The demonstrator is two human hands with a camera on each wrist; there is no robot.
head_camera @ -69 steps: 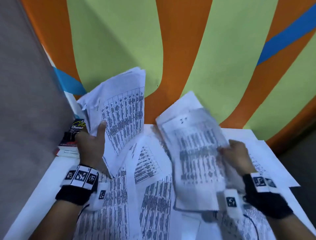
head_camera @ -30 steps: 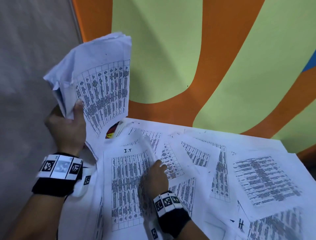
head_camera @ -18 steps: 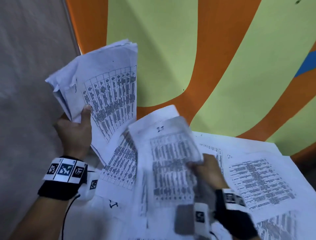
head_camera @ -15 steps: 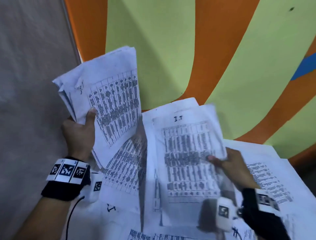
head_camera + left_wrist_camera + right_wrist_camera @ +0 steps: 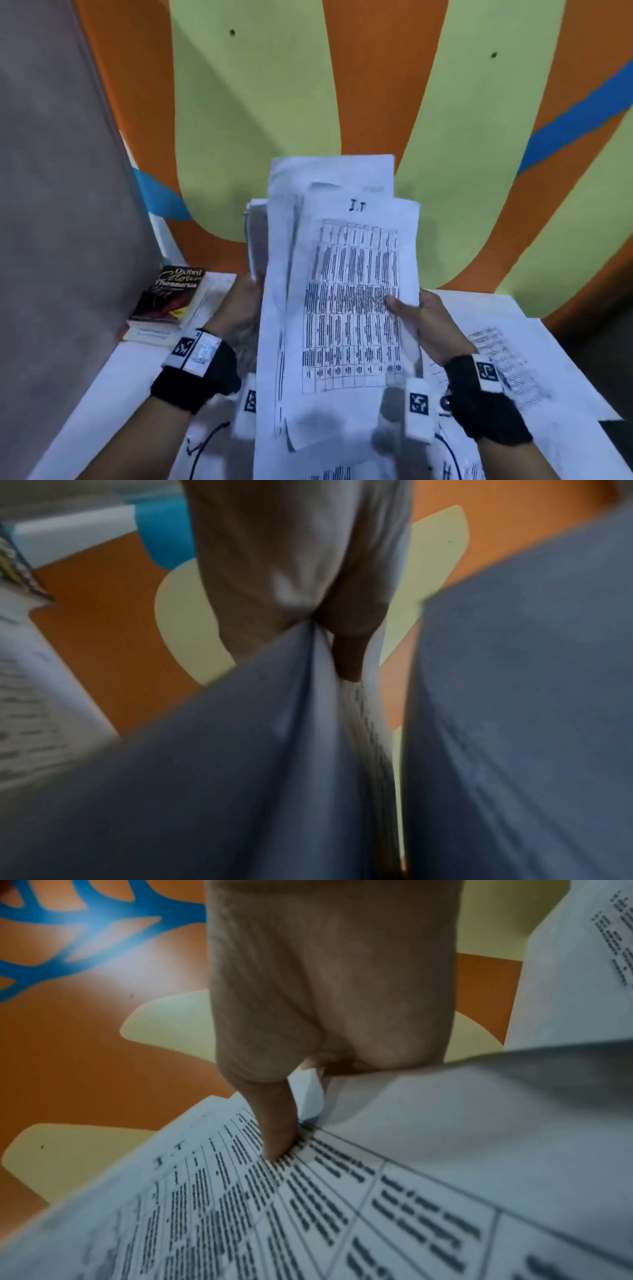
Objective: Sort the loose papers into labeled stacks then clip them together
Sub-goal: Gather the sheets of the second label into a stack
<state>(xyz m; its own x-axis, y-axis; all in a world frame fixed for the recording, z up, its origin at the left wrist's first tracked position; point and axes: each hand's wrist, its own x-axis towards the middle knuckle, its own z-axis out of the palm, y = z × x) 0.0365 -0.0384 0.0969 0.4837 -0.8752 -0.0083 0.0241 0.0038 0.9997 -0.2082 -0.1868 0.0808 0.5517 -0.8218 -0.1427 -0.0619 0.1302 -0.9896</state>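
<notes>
I hold a stack of printed table sheets [image 5: 339, 291] upright above the white table [image 5: 130, 370]. The front sheet [image 5: 356, 301] has "I.T" handwritten at its top. My left hand [image 5: 239, 308] grips the stack's left edge from behind; in the left wrist view its fingers [image 5: 346, 642] curl into the papers [image 5: 240, 750]. My right hand [image 5: 418, 315] pinches the front sheet's right edge, thumb on the print. The right wrist view shows that thumb [image 5: 274, 1123] pressed on the printed sheet [image 5: 308, 1204].
More loose printed sheets [image 5: 496, 356] lie on the table at right and below the stack. An Oxford thesaurus [image 5: 171, 294] sits on another book at the table's back left corner. A grey wall [image 5: 61, 205] stands at left, an orange and green wall [image 5: 308, 85] behind.
My right hand lifted an "I.T" sheet off the table and brought it left against the stack. My left hand moved the stack toward the middle, so both hands now hold it together.
</notes>
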